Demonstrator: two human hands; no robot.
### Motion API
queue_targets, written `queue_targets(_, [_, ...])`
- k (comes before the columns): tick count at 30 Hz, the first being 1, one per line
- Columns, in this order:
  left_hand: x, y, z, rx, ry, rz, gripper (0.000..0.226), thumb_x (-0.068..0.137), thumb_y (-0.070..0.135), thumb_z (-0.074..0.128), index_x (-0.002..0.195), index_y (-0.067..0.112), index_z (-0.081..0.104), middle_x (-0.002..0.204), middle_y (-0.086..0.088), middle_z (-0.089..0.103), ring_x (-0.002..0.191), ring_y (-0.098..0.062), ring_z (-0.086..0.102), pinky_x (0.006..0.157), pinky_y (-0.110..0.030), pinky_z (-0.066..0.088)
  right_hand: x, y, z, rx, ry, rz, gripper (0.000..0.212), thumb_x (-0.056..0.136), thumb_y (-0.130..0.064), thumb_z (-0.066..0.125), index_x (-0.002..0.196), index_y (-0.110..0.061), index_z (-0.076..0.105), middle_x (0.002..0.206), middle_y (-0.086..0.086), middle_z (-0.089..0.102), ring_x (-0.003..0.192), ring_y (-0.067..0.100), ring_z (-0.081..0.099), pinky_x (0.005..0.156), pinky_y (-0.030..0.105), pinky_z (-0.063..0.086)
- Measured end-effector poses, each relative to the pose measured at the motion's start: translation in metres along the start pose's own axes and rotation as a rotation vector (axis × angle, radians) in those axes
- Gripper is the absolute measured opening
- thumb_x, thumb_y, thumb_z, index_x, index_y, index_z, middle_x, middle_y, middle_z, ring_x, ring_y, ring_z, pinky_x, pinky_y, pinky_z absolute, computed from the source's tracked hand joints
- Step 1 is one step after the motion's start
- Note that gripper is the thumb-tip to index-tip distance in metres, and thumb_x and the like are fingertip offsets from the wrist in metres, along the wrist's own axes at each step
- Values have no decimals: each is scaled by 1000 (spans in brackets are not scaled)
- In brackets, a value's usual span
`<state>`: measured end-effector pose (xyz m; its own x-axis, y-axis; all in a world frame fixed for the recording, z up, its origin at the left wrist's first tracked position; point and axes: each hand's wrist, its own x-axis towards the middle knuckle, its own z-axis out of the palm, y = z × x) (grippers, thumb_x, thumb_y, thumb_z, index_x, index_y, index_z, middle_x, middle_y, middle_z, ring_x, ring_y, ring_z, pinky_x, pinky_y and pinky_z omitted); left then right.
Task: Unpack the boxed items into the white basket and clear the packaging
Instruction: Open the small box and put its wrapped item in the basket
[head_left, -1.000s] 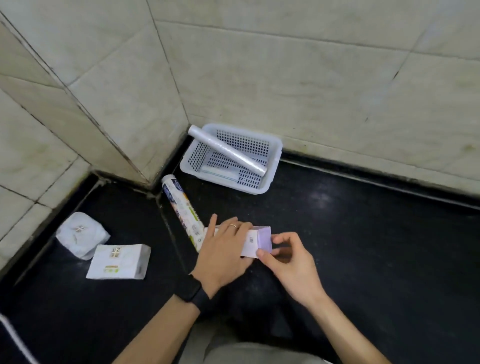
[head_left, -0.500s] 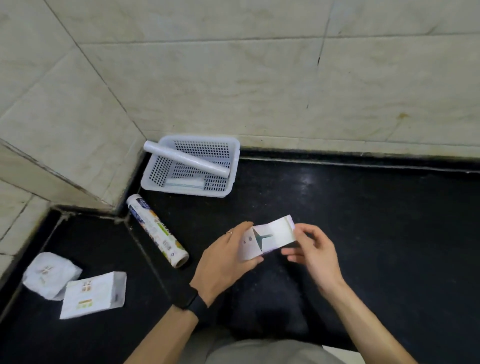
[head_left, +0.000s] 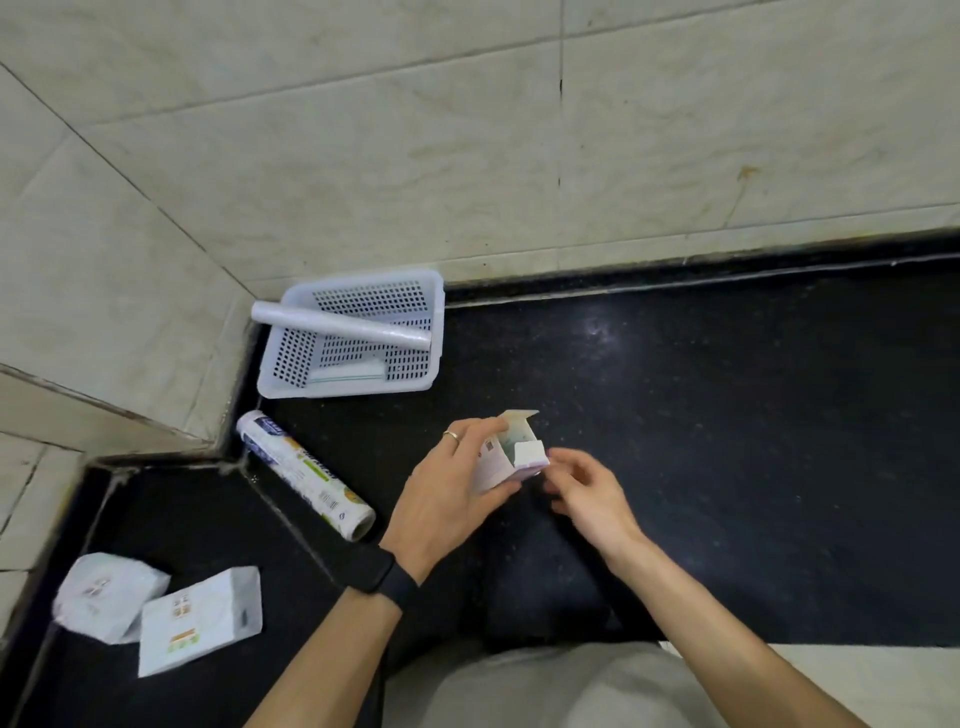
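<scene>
Newly opened, box (head_left: 496, 465) points long axis up-right in left hand (head_left: 447, 499) grip; right hand (head_left: 592, 493) grip unclear.

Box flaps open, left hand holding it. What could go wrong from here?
1. The left hand holds the open small box over the black surface, apart from the white basket; if tipped, the contents could land outside.
2. The clear roll lies slanted across the basket's rim; an item dropped in might knock it off.
</scene>
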<state>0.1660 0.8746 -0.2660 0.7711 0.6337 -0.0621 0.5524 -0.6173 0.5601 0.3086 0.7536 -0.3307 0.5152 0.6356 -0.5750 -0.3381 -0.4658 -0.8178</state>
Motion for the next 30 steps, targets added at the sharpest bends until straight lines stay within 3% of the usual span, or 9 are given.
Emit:
queue_targets(2, [2,-1,0,11,-13,-18,70,79,48,75,133,52,31,133,23,39,113,-2,51,90,-27,48,-4,-4,-9,-134,165,-106,34,87,-39,74,118,-32,62,116,-13,62,101,3,63,90,28,51])
queue_targets(4, [3,-1,1,14,-28,-45,76,80,48,75,137,55,25,137,19,41,118,-5,51,92,-27,46,-10,-13,-19,-205,259,-274,31,83,-37,77,108,-43,61,110,-17,58,96,-1,61,84,19,48])
queue_targets(8, [4,2,2,-10,-71,-74,82,78,58,72,140,55,19,139,15,43,118,-7,51,89,-23,41,-17,-30,-30,-291,46,-501,43,84,-30,76,119,-53,64,117,-23,58,103,1,59,82,10,46])
queue_targets(11, [9,5,-2,-104,-91,-135,82,72,66,71,138,56,24,139,19,44,121,-2,47,93,-23,40,-15,-36,-28,-410,-39,-579,30,88,-32,75,113,-46,69,121,-27,56,110,-3,56,82,7,43])
queue_targets(15, [11,0,-8,-292,-92,-224,89,61,63,79,137,53,35,134,26,49,123,-1,48,100,-29,46,-14,-39,-28,-421,-18,-676,19,87,-23,77,93,-35,64,107,-19,65,109,-2,60,81,10,44])
queue_targets(20, [10,0,-14,-474,-138,-292,97,52,66,84,136,54,39,124,26,55,101,3,62,76,-19,52,-19,-28,-21,-526,105,-964,16,85,-12,79,96,-20,70,108,-8,67,101,9,65,85,23,54])
queue_targets(25, [5,4,-8,-522,-165,-322,104,50,83,74,141,48,40,130,23,54,107,2,60,80,-17,50,-19,-19,-18,-516,196,-1089,10,84,-10,78,94,-13,75,107,-1,71,99,12,67,85,27,56])
queue_targets(30, [1,0,-7,-542,-104,-328,77,60,64,81,128,53,47,123,22,58,102,9,61,73,-14,52,-23,-15,-18,-482,104,-1006,18,83,-9,80,98,-19,76,118,-5,67,109,8,64,92,25,53])
